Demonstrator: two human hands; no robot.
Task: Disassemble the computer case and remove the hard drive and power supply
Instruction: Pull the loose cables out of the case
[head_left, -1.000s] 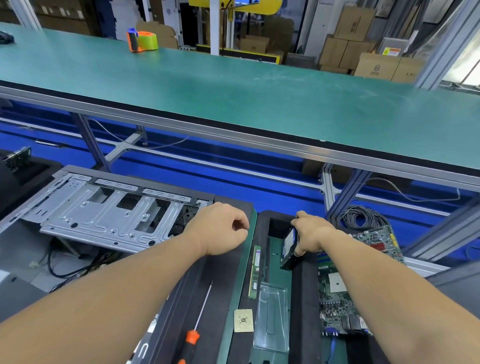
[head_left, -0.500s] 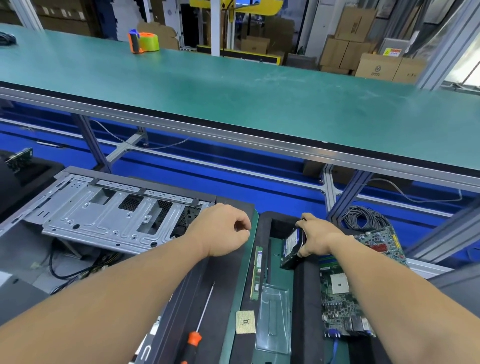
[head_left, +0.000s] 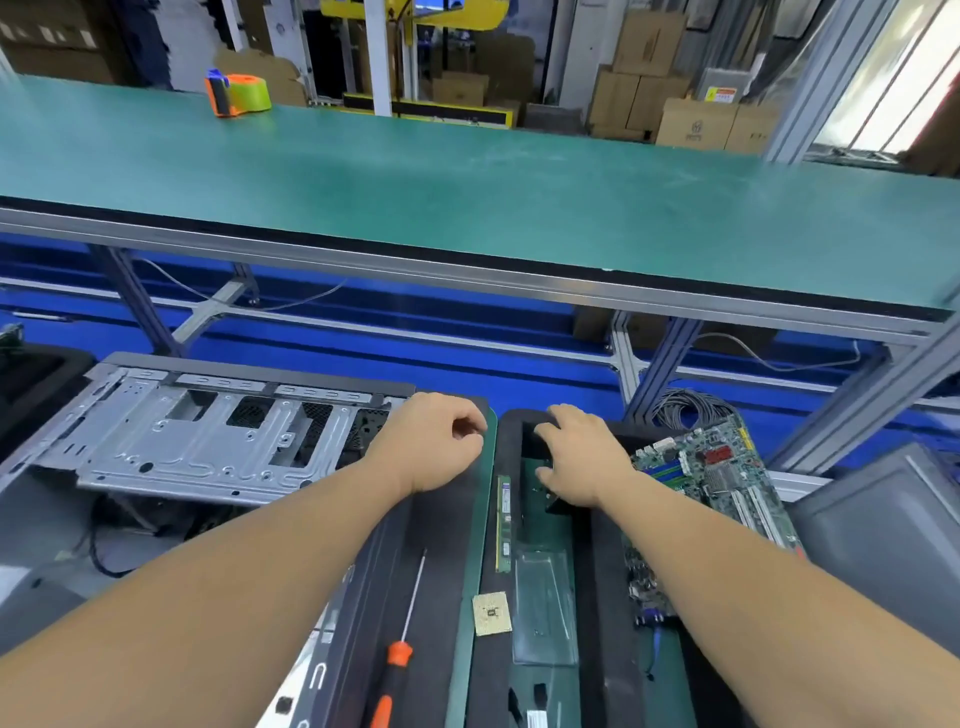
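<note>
Left hand (head_left: 434, 441), fingers curled on nothing, rests on the dark panel at the bare grey steel computer case (head_left: 208, 436)'s three o'clock. Right hand (head_left: 582, 457) covers the black hard drive (head_left: 553, 503) in a black foam tray (head_left: 605, 571); its grip can't be told. Green motherboard (head_left: 722, 467) at its three o'clock; orange-handled screwdriver (head_left: 400, 644) at six.
</note>
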